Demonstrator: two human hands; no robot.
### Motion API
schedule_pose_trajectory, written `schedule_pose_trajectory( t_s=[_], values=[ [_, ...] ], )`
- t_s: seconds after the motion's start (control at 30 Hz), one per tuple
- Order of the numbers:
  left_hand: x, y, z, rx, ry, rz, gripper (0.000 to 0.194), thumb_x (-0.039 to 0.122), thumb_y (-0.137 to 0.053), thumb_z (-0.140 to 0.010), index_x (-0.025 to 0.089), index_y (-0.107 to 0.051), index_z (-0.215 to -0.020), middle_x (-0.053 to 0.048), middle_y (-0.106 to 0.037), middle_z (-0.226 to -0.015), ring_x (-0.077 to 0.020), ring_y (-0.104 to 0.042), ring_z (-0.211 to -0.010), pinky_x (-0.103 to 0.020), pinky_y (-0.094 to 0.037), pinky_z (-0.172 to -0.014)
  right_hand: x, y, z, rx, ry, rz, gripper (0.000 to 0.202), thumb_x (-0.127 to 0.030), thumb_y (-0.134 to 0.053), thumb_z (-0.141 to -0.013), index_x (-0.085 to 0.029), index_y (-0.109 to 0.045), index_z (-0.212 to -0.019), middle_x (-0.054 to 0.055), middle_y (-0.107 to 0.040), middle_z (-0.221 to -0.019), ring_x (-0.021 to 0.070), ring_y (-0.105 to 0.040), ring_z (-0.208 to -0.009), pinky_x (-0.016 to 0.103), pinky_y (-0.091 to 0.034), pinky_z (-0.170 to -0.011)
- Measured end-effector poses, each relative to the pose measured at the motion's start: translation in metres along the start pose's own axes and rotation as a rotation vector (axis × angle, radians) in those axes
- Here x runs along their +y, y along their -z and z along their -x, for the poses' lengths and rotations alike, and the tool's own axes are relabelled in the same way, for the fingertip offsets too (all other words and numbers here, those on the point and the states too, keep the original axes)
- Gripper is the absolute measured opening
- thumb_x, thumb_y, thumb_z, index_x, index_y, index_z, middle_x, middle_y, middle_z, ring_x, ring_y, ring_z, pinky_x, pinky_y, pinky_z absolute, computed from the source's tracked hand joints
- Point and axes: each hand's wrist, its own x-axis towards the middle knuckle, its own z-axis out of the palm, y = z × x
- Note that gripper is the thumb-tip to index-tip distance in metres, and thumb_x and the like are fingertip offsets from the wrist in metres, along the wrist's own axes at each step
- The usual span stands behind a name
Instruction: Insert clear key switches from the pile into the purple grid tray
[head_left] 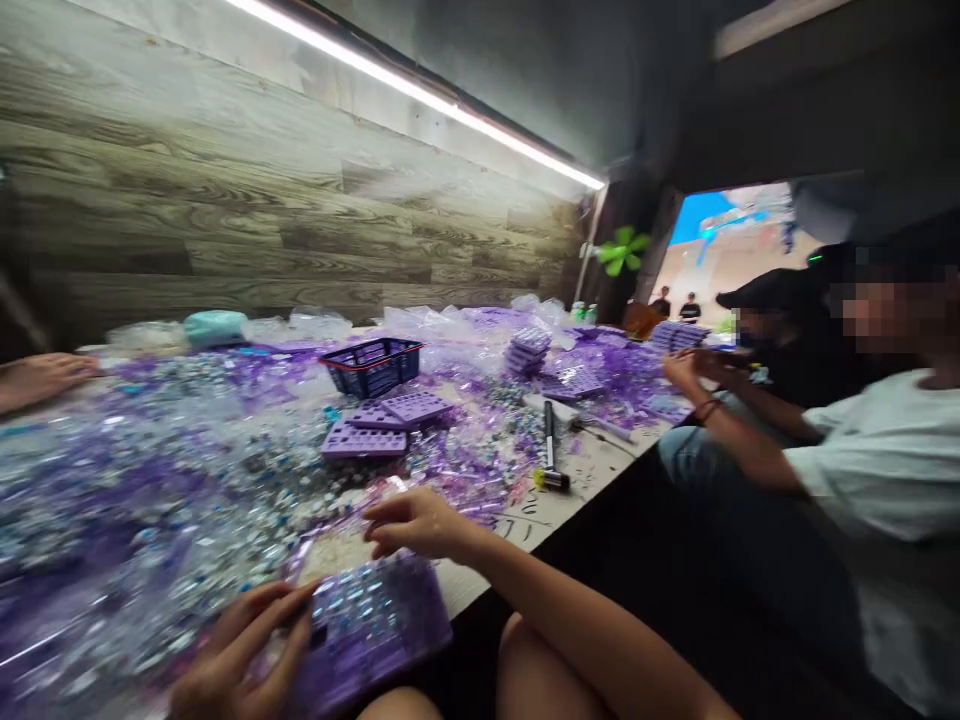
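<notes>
Our left hand [244,645] grips the tray [371,625] at its left | our right hand [420,522] hovers over it, fingers parted | we see a basket [375,372] beyond

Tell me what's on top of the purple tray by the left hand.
On the purple tray, small shiny pieces show, too blurred to identify. The left hand overlaps its left end; whatever lies beneath the hand there is covered.

Readable text: none | tabletop [583,484]: dark strokes [526,521] (too blurred to read)
</notes>
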Motion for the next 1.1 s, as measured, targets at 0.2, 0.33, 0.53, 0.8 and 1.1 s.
schedule_pose_trajectory(
  t_s=[0.2,0.33,0.53,0.8,1.1],
  values=[
    [0.037,0.010,-0.009,-0.137,0.048,0.092,0.023,0.016,-0.052,-0.081,0.021,-0.072,-0.090,-0.003,-0.065,-0.088,-0.0145,-0.065,-0.083,-0.021,-0.052,-0.073,0.013,0.002,0.002,-0.044,0.106,-0.074,0.038,-0.031,-0.071,-0.068,-0.012,-0.065,-0.100,0.004,-0.067,-0.083,0.0104,-0.060,-0.060,0.024,-0.046,-0.059],
    [0.047,0.011,-0.009,-0.243,0.137,0.156,0.024,0.012,-0.050,-0.076,0.020,-0.072,-0.083,-0.003,-0.062,-0.082,-0.0145,-0.063,-0.079,-0.022,-0.051,-0.071,0.014,0.004,0.008,-0.127,0.154,0.037,0.032,-0.035,-0.069,-0.071,-0.012,-0.066,-0.094,0.008,-0.069,-0.088,0.0155,-0.064,-0.072,0.025,-0.048,-0.061],
    [0.046,0.019,-0.011,-0.357,0.257,0.263,0.023,0.012,-0.051,-0.075,0.018,-0.068,-0.089,-0.003,-0.063,-0.085,-0.0135,-0.060,-0.075,-0.023,-0.048,-0.068,0.008,0.006,0.018,-0.153,0.193,0.110,0.025,-0.027,-0.065,-0.072,-0.013,-0.066,-0.093,0.009,-0.070,-0.091,0.0179,-0.065,-0.085,0.026,-0.050,-0.068],
    [0.044,0.037,-0.018,-0.573,0.309,0.251,0.019,0.011,-0.053,-0.077,0.019,-0.070,-0.082,-0.003,-0.067,-0.084,-0.0156,-0.063,-0.081,-0.024,-0.048,-0.075,0.006,0.011,0.021,-0.121,0.215,0.257,0.019,-0.024,-0.063,-0.075,-0.013,-0.069,-0.088,0.008,-0.069,-0.088,0.0178,-0.064,-0.081,0.029,-0.050,-0.073],
    [0.050,0.039,-0.028,-0.652,0.185,0.249,0.019,0.014,-0.055,-0.084,0.020,-0.072,-0.088,-0.004,-0.068,-0.088,-0.0161,-0.064,-0.082,-0.025,-0.051,-0.077,0.001,0.013,0.022,-0.118,0.246,0.213,0.017,-0.027,-0.064,-0.075,-0.015,-0.069,-0.087,0.007,-0.070,-0.089,0.0181,-0.064,-0.083,0.031,-0.050,-0.078]
  ],
)
